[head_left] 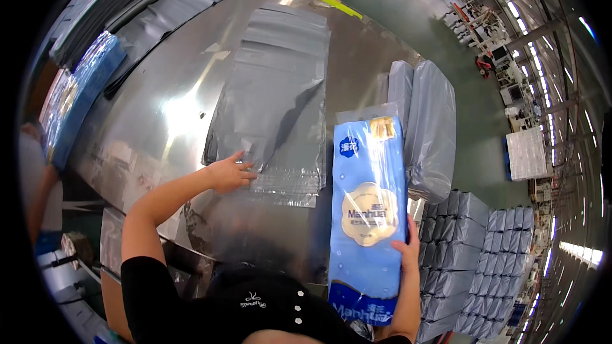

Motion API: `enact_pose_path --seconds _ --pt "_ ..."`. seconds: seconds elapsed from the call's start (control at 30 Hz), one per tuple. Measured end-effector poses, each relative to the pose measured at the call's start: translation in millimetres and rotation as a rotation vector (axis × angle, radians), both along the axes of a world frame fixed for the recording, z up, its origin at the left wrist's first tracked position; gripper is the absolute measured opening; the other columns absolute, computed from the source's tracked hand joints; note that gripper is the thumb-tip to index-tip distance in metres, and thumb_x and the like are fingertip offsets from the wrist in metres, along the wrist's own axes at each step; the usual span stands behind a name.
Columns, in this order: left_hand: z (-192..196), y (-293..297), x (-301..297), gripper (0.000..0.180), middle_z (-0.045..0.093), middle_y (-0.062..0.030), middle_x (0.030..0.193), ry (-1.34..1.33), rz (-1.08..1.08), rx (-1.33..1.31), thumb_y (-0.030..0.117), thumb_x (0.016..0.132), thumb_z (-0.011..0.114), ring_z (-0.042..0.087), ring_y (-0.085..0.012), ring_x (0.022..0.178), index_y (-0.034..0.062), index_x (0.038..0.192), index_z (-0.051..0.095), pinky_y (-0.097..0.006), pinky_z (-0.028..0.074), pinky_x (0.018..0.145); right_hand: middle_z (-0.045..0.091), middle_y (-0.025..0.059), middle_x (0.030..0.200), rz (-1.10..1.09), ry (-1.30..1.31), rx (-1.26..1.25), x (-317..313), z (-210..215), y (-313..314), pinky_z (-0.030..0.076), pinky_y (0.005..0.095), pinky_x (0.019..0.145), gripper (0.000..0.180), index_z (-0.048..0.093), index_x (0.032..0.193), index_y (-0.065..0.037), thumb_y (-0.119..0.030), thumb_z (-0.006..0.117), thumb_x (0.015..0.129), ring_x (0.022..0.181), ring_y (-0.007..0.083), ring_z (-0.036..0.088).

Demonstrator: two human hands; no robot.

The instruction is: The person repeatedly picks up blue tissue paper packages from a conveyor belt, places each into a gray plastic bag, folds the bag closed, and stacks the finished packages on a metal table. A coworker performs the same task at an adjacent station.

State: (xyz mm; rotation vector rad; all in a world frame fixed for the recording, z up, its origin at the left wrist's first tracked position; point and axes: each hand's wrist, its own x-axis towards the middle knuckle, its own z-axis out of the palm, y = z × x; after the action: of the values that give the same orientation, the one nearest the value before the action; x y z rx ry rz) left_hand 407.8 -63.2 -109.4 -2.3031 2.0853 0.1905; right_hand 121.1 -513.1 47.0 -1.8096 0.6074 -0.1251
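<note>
Tall blue plastic-wrapped tissue pack (pixel 368 216) with a cream flower emblem, upright at the steel table's near right edge. Flat grey plastic mailer bags (pixel 280 102) mid-table; filled grey parcels (pixel 428 130) at the right edge; another blue pack (pixel 80 99) on the left edge.

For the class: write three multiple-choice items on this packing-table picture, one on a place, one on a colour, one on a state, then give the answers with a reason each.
1. Where does the left hand rest?
A. on the flat grey bags on the metal table
B. on the floor
C. on the blue pack

2. What colour is the wrapped pack at the right hand?
A. red
B. blue
C. green

3. How is that pack held?
A. lying flat under the bags
B. gripped at its side, off the table's middle
C. untouched

Answers: 1 A, the fingers lie on the bags' near edge. 2 B, the wrapper is blue with a pale emblem. 3 B, the right hand's fingers wrap its right edge.
</note>
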Motion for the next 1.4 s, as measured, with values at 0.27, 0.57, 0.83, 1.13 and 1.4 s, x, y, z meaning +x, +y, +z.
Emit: enact_pose_path --seconds 0.27,0.57,0.83,1.13,1.4 --pt "-32.2 -71.7 9.3 0.045 0.046 -0.0179 0.121 0.429 0.980 -0.659 0.021 0.079 0.064 0.054 -0.0326 0.108 0.0002 0.113 0.043 -0.046 0.044 0.090 0.045 0.0192 0.138 0.038 -0.099 0.278 -87.3 2.7 -25.1 0.038 0.0365 0.103 0.103 0.031 0.143 0.003 -0.036 0.072 0.057 0.123 0.0299 0.049" --pt "-49.6 -147.5 29.7 0.072 0.040 -0.0223 0.120 0.408 2.053 -1.129 0.035 0.075 0.075 0.043 -0.0365 0.112 -0.0043 0.120 0.034 -0.044 0.041 0.089 0.045 0.0194 0.137 -0.025 -0.052 0.433 -119.1 -16.8 -3.9 0.039 0.0366 0.103 0.103 0.031 0.143 0.003 -0.036 0.072 0.057 0.123 0.0298 0.049" --pt "-70.3 -128.2 7.0 0.056 0.051 -0.0148 0.122 1.048 1.406 -0.883 0.037 0.082 0.066 0.049 -0.0339 0.112 0.0090 0.125 0.046 -0.046 0.040 0.096 0.046 0.0196 0.137 -0.015 0.019 0.484 -128.3 -13.6 -4.5 0.039 0.0366 0.103 0.102 0.032 0.143 0.003 -0.036 0.071 0.058 0.123 0.0297 0.049" --pt "-20.6 -92.5 -4.9 0.033 0.055 -0.0107 0.116 0.204 0.432 -0.280 0.023 0.082 0.059 0.054 -0.0286 0.113 0.0119 0.112 0.057 -0.045 0.046 0.091 0.046 0.0198 0.137 0.150 0.138 0.613 -94.2 -15.7 -2.1 0.040 0.0367 0.102 0.102 0.032 0.143 0.003 -0.037 0.071 0.059 0.122 0.0295 0.050" --pt "-59.6 -29.0 73.1 0.030 0.058 -0.0124 0.108 -0.101 0.666 0.163 0.022 0.075 0.065 0.062 -0.0284 0.096 0.0068 0.100 0.063 -0.039 0.054 0.074 0.046 0.0200 0.136 0.470 0.416 0.775 -17.4 -46.2 24.0 0.040 0.0368 0.102 0.101 0.032 0.143 0.003 -0.037 0.071 0.059 0.122 0.0294 0.050"
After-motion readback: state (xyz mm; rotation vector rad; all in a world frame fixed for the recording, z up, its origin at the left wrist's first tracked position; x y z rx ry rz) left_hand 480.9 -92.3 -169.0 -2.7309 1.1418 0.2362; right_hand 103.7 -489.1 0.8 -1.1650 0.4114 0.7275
